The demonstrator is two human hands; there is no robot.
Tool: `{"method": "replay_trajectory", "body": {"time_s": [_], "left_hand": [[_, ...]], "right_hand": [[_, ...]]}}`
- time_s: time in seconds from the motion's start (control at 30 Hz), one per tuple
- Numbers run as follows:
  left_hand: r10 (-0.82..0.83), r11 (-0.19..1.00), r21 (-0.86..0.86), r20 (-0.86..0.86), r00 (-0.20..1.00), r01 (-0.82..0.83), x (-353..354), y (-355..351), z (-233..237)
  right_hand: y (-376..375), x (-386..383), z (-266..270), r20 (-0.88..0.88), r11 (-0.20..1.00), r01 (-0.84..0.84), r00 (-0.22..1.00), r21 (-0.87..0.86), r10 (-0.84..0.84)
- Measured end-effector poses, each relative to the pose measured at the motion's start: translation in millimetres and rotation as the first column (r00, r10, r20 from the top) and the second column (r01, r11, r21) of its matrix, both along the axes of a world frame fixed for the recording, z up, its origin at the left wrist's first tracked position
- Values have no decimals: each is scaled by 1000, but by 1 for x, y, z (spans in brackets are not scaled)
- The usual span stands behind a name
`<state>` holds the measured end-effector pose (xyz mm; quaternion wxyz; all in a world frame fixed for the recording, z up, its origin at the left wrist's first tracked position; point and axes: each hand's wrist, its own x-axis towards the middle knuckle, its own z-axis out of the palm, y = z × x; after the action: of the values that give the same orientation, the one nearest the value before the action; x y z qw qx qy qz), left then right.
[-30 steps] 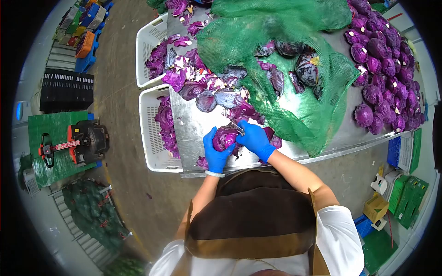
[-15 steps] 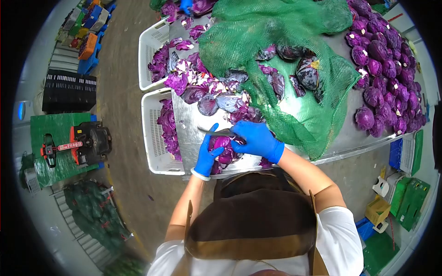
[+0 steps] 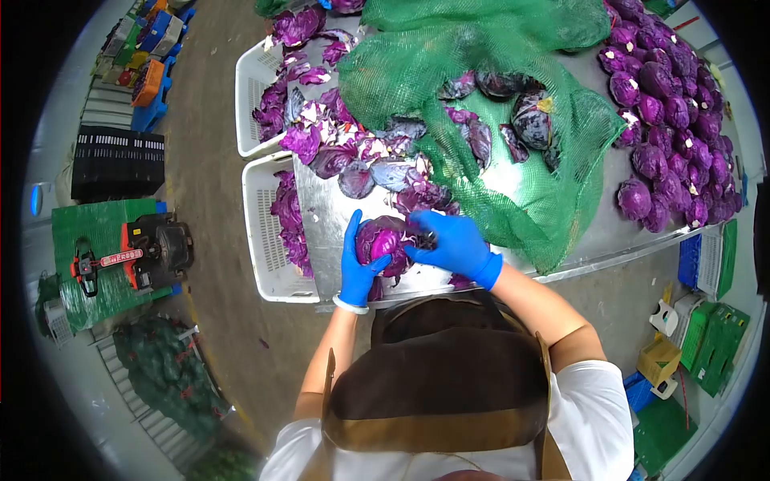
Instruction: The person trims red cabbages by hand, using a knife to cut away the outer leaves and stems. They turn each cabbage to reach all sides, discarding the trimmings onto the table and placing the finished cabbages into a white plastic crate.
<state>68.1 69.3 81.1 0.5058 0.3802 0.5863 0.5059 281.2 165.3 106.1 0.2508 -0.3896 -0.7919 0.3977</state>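
A purple cabbage (image 3: 380, 243) is held between my two hands over the near edge of the metal table (image 3: 329, 264). My left hand (image 3: 358, 268), in a blue glove, wraps round the cabbage's left side, thumb below it. My right hand (image 3: 454, 247), also gloved in blue, is at its right side with fingers bent around a small dark thing too unclear to name. Loose cabbage leaves (image 3: 357, 179) lie just beyond my hands. Green mesh netting (image 3: 497, 212) spreads to the right, with dark leaves and a dark cabbage (image 3: 532, 120) on it.
White crates (image 3: 255, 232) holding purple leaves stand along the table's left edge. A large pile of purple cabbages (image 3: 666, 144) covers the right end. On the floor at left are a red and black machine (image 3: 152, 250) and a black crate (image 3: 119, 164).
The cabbage now shows more fully between my hands, its rounded side facing up. My left fingers have moved up and round it, and the long dark shape near my right hand no longer shows.
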Motion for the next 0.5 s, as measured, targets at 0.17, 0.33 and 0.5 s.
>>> {"method": "replay_trajectory", "body": {"time_s": [0.17,0.33,0.5], "left_hand": [[-5,1000,5,-51,999,6,2,1,1],[115,991,36,260,959,-129,6,-17,6],[355,931,-56,369,859,-361,19,2,9]], "right_hand": [[-6,-12,-20,170,999,-1,985,46,-7],[30,26,-80,229,928,312,937,-202,-265],[2,2,-12,-162,975,204,963,-83,-215]]}}
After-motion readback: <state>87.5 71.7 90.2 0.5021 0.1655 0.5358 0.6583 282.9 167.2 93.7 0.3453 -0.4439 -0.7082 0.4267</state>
